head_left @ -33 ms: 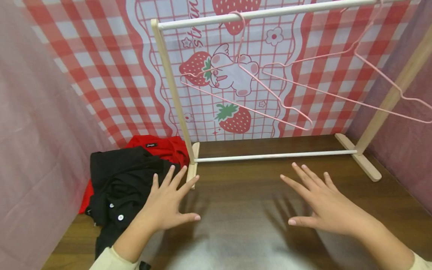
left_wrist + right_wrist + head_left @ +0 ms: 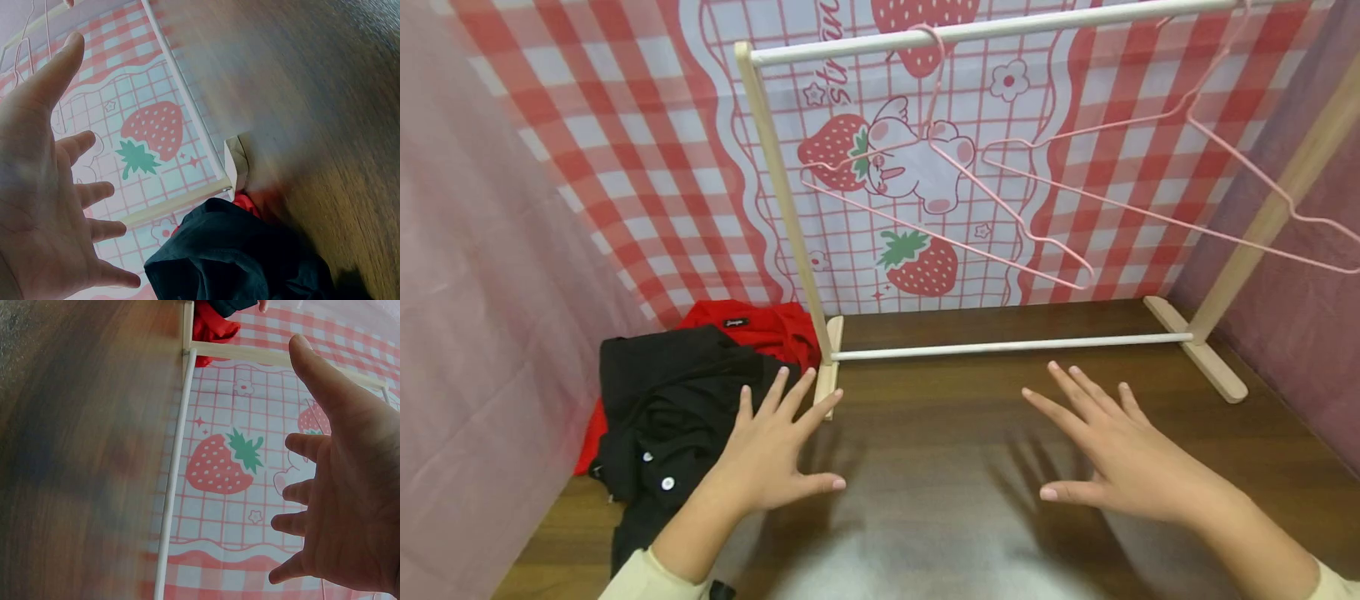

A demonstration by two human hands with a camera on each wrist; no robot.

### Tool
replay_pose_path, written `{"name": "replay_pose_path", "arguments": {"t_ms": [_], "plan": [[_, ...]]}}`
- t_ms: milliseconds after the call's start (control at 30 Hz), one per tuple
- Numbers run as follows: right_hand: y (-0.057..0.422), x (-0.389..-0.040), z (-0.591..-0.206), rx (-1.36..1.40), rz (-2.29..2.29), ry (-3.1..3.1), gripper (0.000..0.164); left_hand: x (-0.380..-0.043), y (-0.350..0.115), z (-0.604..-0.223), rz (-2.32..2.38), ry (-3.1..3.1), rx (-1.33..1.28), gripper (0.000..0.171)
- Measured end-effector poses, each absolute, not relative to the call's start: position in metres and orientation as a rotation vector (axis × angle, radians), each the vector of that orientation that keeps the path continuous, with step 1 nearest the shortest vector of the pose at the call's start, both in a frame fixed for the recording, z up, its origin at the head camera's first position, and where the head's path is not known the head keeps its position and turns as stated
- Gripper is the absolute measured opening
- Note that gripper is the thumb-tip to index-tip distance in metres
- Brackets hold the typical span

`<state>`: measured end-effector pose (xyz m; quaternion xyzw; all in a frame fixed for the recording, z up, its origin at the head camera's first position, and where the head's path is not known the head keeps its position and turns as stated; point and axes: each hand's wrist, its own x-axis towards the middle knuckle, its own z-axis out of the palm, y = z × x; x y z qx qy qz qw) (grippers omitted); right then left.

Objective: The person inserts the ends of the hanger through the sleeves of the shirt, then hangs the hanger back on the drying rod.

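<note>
My left hand (image 2: pixel 767 462) hovers over the wooden table with its fingers spread, holding nothing. Just beside it lies a crumpled black garment (image 2: pixel 662 392) with white buttons, on top of a red garment (image 2: pixel 775 325) that bears a small black label. To the right, my right hand (image 2: pixel 1123 462) is likewise spread above the table, and nothing is in it. In the left wrist view the black garment (image 2: pixel 231 256) shows below the fingers. Two pink hangers hang from the rack in front: one hanger (image 2: pixel 940 242) left of centre, another hanger (image 2: pixel 1120 204) farther right.
A rack with pale wooden posts (image 2: pixel 786 208) and a white top rail (image 2: pixel 1037 25) stands behind the hands. Its low white bar (image 2: pixel 1000 347) runs between two wooden feet. Behind it hangs a checked strawberry cloth (image 2: pixel 647 150); pinkish curtains (image 2: pixel 482 292) flank both sides.
</note>
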<state>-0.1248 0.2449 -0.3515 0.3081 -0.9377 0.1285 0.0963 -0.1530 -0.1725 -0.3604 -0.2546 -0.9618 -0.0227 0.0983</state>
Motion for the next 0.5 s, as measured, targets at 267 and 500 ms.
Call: {"name": "replay_pose_path", "arguments": {"t_ms": [267,500], "plan": [[0.2417,-0.1257,-0.3557,0.922,0.406,-2.784,0.099,-0.1527,-0.1739,-0.3604,-0.05,-2.847,-0.752,0.098],[0.2388,-0.1258,-0.3563,0.939,0.387,-2.766,0.099,-0.1529,-0.1765,-0.3589,-0.053,-2.824,-0.743,0.098]]}}
